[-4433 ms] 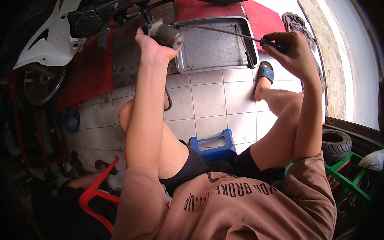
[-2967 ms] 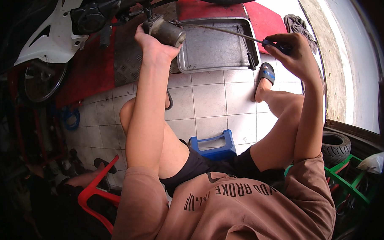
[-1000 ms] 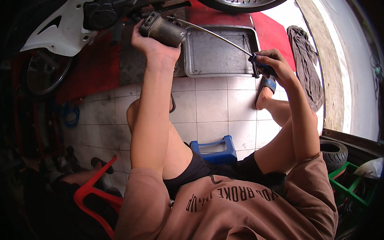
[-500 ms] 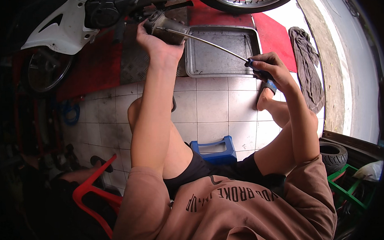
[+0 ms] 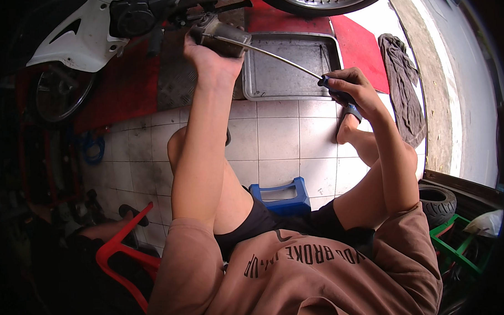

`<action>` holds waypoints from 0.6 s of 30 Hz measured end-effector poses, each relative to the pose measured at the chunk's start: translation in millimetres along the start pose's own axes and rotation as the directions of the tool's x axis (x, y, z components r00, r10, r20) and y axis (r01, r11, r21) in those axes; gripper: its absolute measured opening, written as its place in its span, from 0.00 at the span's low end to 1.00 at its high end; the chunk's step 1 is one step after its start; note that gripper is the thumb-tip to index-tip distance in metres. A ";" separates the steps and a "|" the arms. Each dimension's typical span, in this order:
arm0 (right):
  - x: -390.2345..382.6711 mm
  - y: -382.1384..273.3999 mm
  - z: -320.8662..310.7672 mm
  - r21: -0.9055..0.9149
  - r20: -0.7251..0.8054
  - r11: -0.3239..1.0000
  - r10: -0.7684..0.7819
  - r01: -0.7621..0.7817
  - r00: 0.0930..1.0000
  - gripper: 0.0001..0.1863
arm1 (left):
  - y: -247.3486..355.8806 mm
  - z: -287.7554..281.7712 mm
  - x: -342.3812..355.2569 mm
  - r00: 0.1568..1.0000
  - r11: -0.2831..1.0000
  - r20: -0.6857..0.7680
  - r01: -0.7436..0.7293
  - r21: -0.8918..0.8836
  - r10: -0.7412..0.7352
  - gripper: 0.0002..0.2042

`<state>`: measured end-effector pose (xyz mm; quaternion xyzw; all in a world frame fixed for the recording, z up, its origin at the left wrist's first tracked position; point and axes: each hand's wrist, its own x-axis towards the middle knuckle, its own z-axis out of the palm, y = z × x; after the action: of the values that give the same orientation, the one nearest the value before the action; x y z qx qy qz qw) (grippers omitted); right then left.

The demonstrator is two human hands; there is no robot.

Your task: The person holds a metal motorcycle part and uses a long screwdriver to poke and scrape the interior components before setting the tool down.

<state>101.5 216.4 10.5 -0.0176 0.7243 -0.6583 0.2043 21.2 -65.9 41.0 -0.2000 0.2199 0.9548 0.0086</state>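
A grey, grimy metal engine part (image 5: 225,32), block-shaped, rests in my left hand (image 5: 209,63), whose fingers curl around its left and under side. My right hand (image 5: 354,88) grips the dark blue handle of a long screwdriver (image 5: 286,59). Its thin metal shaft slants up and left across to the engine part, with the tip end lying against or in it; exact contact is too small to tell. Below and right of the part, a shallow metal tray (image 5: 249,88) lies on the red and grey platform.
A motorcycle with a white body panel (image 5: 84,38) and a spoked wheel (image 5: 335,4) stands beyond the platform. A dark cloth (image 5: 402,91) lies at the right. Nearer are a blue stool (image 5: 298,203), a red chair (image 5: 119,240), a tire (image 5: 437,204) and a green rack (image 5: 457,245).
The engine part and my left hand have shifted slightly to the right. The screwdriver handle in my right hand has moved a little to the left.
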 end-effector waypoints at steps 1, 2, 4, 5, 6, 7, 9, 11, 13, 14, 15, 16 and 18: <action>0.0 0.5 -0.5 0.004 0.004 1.000 -0.004 0.004 1.000 0.14 | -0.5 0.2 -0.4 1.000 1.000 0.000 0.004 0.000 -0.004 0.22; 0.0 0.8 -0.8 0.007 0.008 1.000 -0.009 0.008 1.000 0.14 | -1.2 0.5 -0.7 1.000 1.000 -0.001 0.008 -0.001 -0.008 0.22; -0.7 -0.6 0.0 0.001 -0.006 1.000 -0.005 0.005 1.000 0.14 | -1.7 0.2 -0.8 1.000 1.000 0.005 -0.001 0.008 0.001 0.23; -1.2 -1.5 0.4 -0.002 -0.012 1.000 -0.003 0.003 1.000 0.14 | -2.1 -0.2 0.0 1.000 1.000 0.012 -0.014 0.017 0.014 0.23; -1.2 -1.9 1.2 -0.006 -0.010 1.000 -0.006 0.006 1.000 0.14 | -1.9 -0.4 0.2 0.999 0.999 0.019 -0.029 0.027 0.028 0.23; -1.2 -2.3 2.0 -0.011 -0.008 1.000 -0.010 0.010 1.000 0.14 | -1.5 -0.6 0.4 0.999 0.999 0.018 -0.034 0.022 0.034 0.23; -2.1 -3.9 3.1 -0.018 -0.016 1.000 -0.006 0.006 1.000 0.15 | -0.9 -0.1 0.4 0.999 0.999 0.018 -0.044 0.011 0.043 0.23; -4.6 -6.6 4.0 -0.023 -0.037 1.000 0.009 -0.009 0.999 0.15 | -1.1 1.1 -0.1 0.999 0.999 0.012 -0.052 0.014 0.052 0.23; -8.9 -12.6 7.0 -0.033 -0.062 0.999 0.016 -0.018 0.998 0.15 | -2.1 0.3 1.0 0.998 0.998 0.010 -0.055 0.019 0.054 0.23; -10.4 -15.0 7.8 -0.038 -0.075 0.999 0.020 -0.023 0.997 0.14 | -2.9 -0.7 2.3 0.998 0.998 0.012 -0.054 0.022 0.053 0.24; -10.4 -15.3 8.5 -0.039 -0.075 0.999 0.024 -0.027 0.997 0.14 | -2.5 -1.5 2.4 0.998 0.998 0.012 -0.057 0.029 0.056 0.25; -10.2 -15.3 9.0 -0.039 -0.075 0.999 0.028 -0.031 0.997 0.15 | -2.2 -2.2 2.7 0.998 0.998 0.017 -0.062 0.026 0.062 0.25; -10.4 -15.7 9.3 -0.056 -0.056 0.998 0.016 -0.019 0.998 0.15 | -2.8 -2.6 2.7 0.997 0.997 0.027 -0.071 0.019 0.071 0.25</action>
<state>110.2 208.6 27.9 0.0015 0.7480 -0.6361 0.1893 19.9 -64.7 36.7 -0.1793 0.2362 0.9548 -0.0204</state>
